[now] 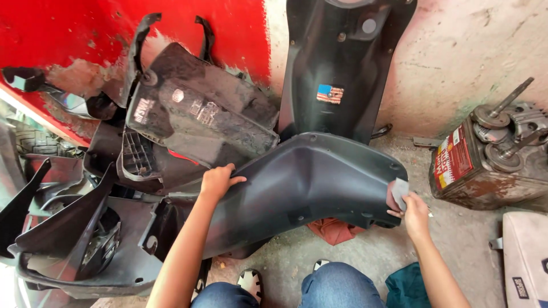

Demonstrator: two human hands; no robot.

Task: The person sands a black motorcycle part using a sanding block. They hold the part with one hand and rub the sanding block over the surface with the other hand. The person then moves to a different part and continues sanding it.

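Note:
A large curved black plastic body panel (308, 177) lies across the floor in front of my knees. My left hand (218, 181) grips its upper left edge and holds it steady. My right hand (414, 214) presses a small grey abrasive pad (399, 191) against the panel's right end. A reddish cloth (334, 231) shows under the panel.
Several other black panels lean on the red and pale wall: one dusty (205, 114), one tall with a small flag sticker (342, 63). More panels (74, 239) pile at left. A rusty tin with metal engine parts (485, 165) stands at right, with a white container (525, 256) and a green cloth (406, 288) nearby.

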